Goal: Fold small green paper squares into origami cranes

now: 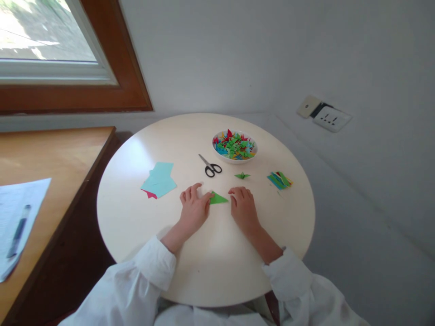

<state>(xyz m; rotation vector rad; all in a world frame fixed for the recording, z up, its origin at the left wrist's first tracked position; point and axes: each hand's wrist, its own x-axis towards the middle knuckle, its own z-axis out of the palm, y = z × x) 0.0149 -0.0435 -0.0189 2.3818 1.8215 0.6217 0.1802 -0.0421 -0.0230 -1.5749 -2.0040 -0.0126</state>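
A small green piece of origami paper (218,198), folded into a pointed triangle, lies flat on the round white table. My left hand (195,203) pins its left end with the thumb, the other fingers spread to the side. Just beyond the paper's right tip, my right hand (242,206) rests with fingers loosely bent and nothing seen in them; its thumb is hard to make out. A finished green paper crane (242,175) sits above the right hand. Scissors (211,168) with black handles lie behind the left hand.
At the back of the table (204,280), a white bowl (234,160) is full of colourful paper cranes. Light blue and pink sheets (159,179) lie left; a stack of coloured paper strips (279,180) lies right. A wooden desk (68,149) holds papers and a pen (18,231).
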